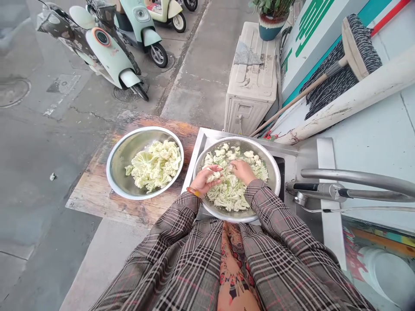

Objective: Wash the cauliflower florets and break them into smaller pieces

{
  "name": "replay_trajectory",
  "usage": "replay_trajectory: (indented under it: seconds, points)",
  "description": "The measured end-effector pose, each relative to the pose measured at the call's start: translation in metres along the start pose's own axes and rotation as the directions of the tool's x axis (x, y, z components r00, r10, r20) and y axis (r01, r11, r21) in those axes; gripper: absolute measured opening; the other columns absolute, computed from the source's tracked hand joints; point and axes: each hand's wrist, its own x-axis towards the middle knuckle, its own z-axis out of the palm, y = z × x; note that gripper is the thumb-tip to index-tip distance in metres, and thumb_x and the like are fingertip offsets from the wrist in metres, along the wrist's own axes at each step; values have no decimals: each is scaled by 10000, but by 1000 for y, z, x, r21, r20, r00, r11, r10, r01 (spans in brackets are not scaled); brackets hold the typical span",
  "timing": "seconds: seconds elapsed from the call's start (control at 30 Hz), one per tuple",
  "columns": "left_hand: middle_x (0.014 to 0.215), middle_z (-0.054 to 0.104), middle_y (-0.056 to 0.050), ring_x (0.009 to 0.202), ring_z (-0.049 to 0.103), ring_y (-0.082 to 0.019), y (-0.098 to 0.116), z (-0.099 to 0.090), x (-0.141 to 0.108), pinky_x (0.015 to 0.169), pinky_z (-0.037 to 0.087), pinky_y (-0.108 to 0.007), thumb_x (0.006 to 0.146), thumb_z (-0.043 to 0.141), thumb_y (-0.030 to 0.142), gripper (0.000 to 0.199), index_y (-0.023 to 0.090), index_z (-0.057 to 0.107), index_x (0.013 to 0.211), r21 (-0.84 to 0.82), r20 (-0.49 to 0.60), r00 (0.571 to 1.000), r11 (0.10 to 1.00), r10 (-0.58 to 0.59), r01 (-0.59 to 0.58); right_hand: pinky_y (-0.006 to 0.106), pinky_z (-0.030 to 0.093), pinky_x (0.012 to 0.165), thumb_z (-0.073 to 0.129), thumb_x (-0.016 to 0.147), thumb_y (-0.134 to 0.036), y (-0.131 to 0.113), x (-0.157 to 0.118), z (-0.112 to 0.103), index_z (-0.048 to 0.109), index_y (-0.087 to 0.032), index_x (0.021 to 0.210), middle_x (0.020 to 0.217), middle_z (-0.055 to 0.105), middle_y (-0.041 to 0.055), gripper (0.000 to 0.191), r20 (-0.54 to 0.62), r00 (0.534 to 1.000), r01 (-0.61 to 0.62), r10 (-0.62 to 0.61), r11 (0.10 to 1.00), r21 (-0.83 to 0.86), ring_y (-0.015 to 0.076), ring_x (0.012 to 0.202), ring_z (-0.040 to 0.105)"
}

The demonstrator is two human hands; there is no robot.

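My left hand (205,179) is over the large steel basin (277,172) on the right, its fingers curled around a few cauliflower florets (214,174). Just beside it my right hand (243,171) reaches into the same basin, fingertips pinched at what looks like a small cauliflower piece. Loose cauliflower (231,198) fills this basin, lying in water. To the left, a second steel bowl (113,172) holds a heap of cut cauliflower (154,164), away from both hands.
The left bowl rests on a worn wooden board (94,190). Around the right basin is a steel sink (199,144), with a faucet (324,190) at its right. A mop (350,56) leans by the wall. Scooters (112,56) stand beyond, near a beige outdoor unit (249,82).
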Motion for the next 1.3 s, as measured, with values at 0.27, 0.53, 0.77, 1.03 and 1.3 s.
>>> replay_trajectory:
  seconds: [0.27, 0.53, 0.77, 1.03, 1.3]
  points:
    - [1325, 590, -138, 1011, 672, -246, -9, 3, 8, 754, 586, -336, 749, 657, 156, 493, 207, 601, 1237, 22, 132, 988, 997, -81, 79, 321, 511, 745, 593, 810, -371, 28, -42, -22, 739, -197, 947, 989, 727, 60, 265, -142, 986, 13, 91, 798, 603, 181, 787, 644]
    - [1096, 681, -124, 830, 700, -223, -19, 20, 11, 602, 580, -310, 783, 725, 317, 431, 203, 626, 1186, 0, 253, 955, 987, -155, 160, 331, 520, 810, 563, 868, -323, -18, -74, -30, 727, -246, 1020, 1012, 709, 48, 236, -188, 974, 205, -128, 850, 485, 187, 886, 656]
    - [981, 699, -124, 835, 718, -272, -23, 10, 8, 571, 563, -305, 784, 703, 315, 279, 159, 571, 974, -88, 328, 940, 987, -96, 132, 339, 504, 884, 585, 870, -349, -38, -69, -34, 655, -265, 1200, 985, 742, 20, 348, -256, 965, 180, -59, 860, 478, 191, 933, 670]
    - [929, 680, -98, 716, 698, -223, -24, 4, 0, 436, 481, -224, 762, 708, 299, 267, 167, 525, 905, -138, 388, 921, 987, -26, 86, 357, 494, 859, 448, 950, -330, -10, -22, -39, 647, -228, 1228, 1136, 699, 79, 357, -203, 978, 80, -39, 976, 200, 227, 948, 648]
    - [944, 688, -93, 721, 685, -212, -20, -3, 1, 472, 468, -233, 774, 681, 309, 471, 172, 557, 1206, -106, 307, 950, 991, -49, 86, 380, 435, 866, 556, 866, -218, 15, 18, -21, 688, -192, 1094, 1064, 656, 149, 265, -174, 981, -130, 90, 963, -237, 281, 1001, 587]
